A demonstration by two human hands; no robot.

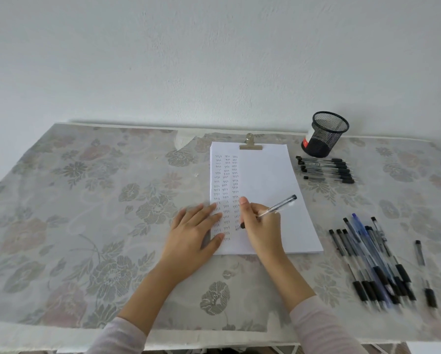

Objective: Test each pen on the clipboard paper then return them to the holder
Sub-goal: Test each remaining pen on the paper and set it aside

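Head view: our right hand [261,226] grips the pen [278,206], flat left hand [196,226] pins the paper [270,175]; lifting it risks slippage.

a: hand positions?
b: right hand [261,223] grips a clear pen [278,206], tip on the paper [265,180]. left hand [195,227] rests flat on the sheet's left edge.
a: holder?
b: mesh holder [325,134] upright, beyond a row of pens [325,169].

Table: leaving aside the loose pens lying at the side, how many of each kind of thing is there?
Clipboard with paper: 1
Mesh holder: 1
Red-and-white container behind it: 1
Pen in the right hand: 1
Total: 4
The loose pens are too overlapped and blurred to count.
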